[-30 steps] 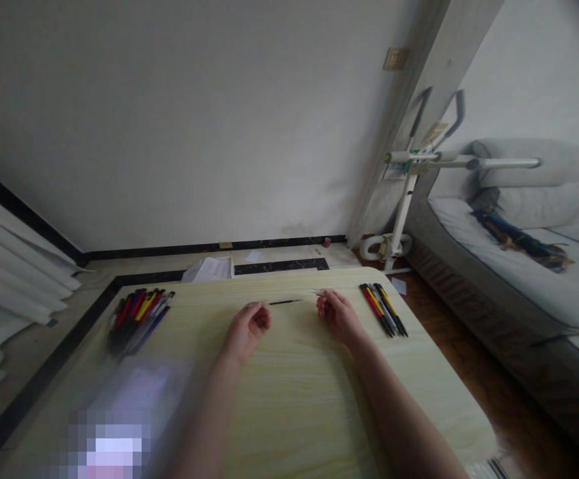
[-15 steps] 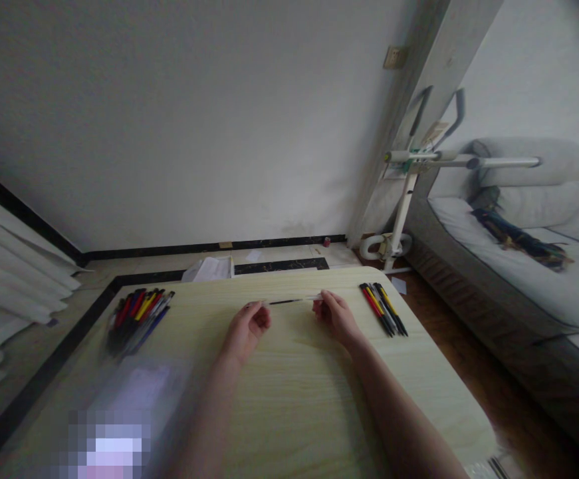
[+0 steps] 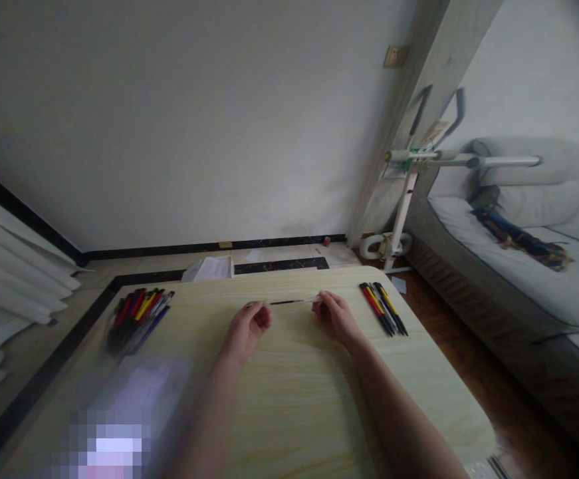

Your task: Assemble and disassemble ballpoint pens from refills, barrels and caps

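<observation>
Between my two hands runs a thin pen refill (image 3: 285,302), dark along its middle and pale towards the right. My left hand (image 3: 250,327) pinches its left end with thumb and forefinger. The right end is in the closed fingers of my right hand (image 3: 335,315). The refill lies nearly level, over the far half of the wooden table (image 3: 289,399). To the right of my right hand lies a small row of pens (image 3: 383,309) in red, yellow, grey and black. A larger heap of pens (image 3: 142,316) lies left of my left hand.
A blurred clear plastic bag or sheet (image 3: 144,386) is at the table's near left. Beyond the far edge stands a white box with papers (image 3: 212,268) on the floor. White exercise equipment (image 3: 403,206) and a grey sofa (image 3: 518,266) are on the right, a white curtain (image 3: 14,266) on the left.
Almost nothing differs. My right hand has shifted very slightly left; both hands keep hold of the pen refill.
</observation>
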A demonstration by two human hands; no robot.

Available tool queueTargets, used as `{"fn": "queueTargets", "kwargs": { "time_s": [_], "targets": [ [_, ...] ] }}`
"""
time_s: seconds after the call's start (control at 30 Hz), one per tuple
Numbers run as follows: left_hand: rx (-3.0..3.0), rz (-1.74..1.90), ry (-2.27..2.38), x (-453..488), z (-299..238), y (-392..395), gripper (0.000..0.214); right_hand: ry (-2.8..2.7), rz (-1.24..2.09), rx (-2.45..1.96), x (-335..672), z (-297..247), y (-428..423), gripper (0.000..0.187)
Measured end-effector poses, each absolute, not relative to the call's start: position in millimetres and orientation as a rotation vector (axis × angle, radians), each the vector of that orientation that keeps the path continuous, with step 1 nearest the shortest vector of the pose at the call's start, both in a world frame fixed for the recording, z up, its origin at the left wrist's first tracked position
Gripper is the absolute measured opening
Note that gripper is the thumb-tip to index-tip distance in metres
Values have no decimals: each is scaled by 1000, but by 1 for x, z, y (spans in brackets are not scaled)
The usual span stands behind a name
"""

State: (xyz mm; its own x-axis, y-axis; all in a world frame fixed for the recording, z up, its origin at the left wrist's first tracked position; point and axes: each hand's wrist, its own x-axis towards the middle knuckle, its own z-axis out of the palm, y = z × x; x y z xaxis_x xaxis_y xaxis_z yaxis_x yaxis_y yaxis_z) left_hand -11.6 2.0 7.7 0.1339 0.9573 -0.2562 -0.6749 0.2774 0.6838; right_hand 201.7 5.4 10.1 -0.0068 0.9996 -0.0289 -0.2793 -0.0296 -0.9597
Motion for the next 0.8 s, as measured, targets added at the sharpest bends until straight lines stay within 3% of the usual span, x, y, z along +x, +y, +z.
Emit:
{"fn": "queueTargets", "kwargs": {
  "time_s": [0.8],
  "targets": [
    [505,1224,754,-12,9,1,13,-1163,1271,-1170,203,13,1,29]
  ]
}}
